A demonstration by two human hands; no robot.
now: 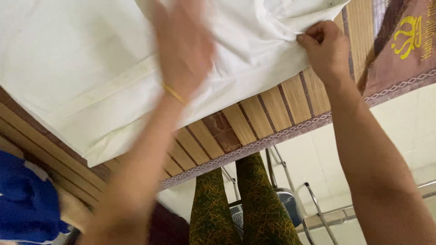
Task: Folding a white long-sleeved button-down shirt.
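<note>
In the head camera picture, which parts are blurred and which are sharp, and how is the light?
Head view: the left hand, flat over the white folded cloth, is smeared by motion blur, as is its forearm; the right hand, pinching the cloth's edge, is fairly sharp, as is the striped bamboo mat; the light is soft and even, with no glare or hard shadows.
</note>
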